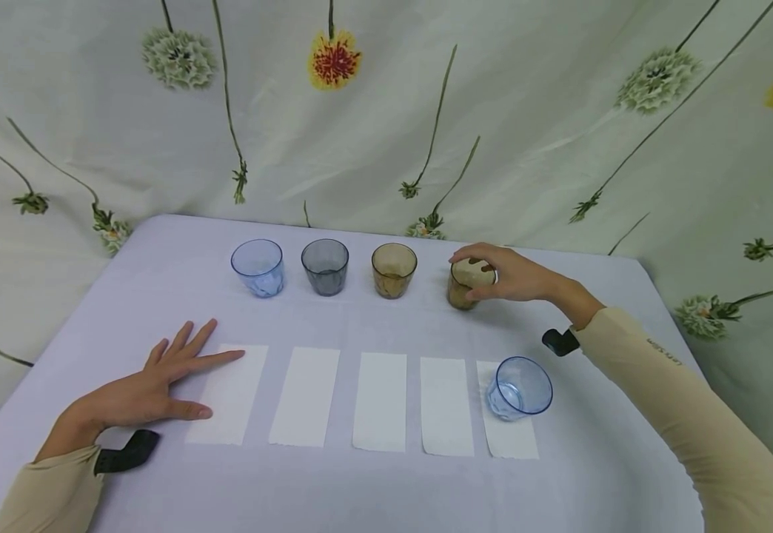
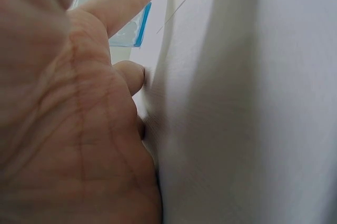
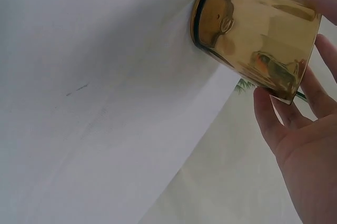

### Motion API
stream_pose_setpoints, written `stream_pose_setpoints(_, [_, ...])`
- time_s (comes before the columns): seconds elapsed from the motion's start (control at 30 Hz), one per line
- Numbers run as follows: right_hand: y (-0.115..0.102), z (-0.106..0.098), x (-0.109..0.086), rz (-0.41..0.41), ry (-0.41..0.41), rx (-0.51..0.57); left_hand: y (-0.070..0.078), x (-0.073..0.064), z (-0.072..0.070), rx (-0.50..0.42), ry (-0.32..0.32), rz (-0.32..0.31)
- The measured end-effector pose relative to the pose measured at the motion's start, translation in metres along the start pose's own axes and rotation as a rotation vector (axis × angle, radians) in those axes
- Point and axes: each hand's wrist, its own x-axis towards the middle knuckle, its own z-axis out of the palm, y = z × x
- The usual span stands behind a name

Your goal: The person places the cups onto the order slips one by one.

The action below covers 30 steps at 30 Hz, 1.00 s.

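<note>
My right hand (image 1: 513, 272) grips an amber glass (image 1: 461, 290) near its rim, at the right end of a row of glasses. In the right wrist view, fingers (image 3: 269, 118) lie along the rim of the amber glass (image 3: 253, 34), and its base is at or very near the tablecloth. My left hand (image 1: 149, 392) rests on the table with fingers spread, its index finger and thumb over the leftmost white paper strip (image 1: 229, 400). A clear blue glass (image 1: 520, 389) stands on the rightmost paper strip (image 1: 513, 442).
Left of the held glass stand another amber glass (image 1: 395, 272), a grey glass (image 1: 325, 268) and a blue glass (image 1: 258, 270). More paper strips (image 1: 380, 400) lie in a row on the white tablecloth (image 1: 333, 488). Behind the table hangs a flowered curtain (image 1: 373, 148).
</note>
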Motion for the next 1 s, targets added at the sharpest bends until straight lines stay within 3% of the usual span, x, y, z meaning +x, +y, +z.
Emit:
stream_pose_setpoints(0.73, [-0.01, 0.001, -0.006, 0.053, -0.006, -0.056, 0.0, 0.0, 0.001, -0.001, 0.002, 0.011])
stream_pose_setpoints(1.0, [-0.01, -0.002, -0.007, 0.032, -0.004, -0.08, -0.001, -0.001, 0.002, 0.001, 0.008, 0.018])
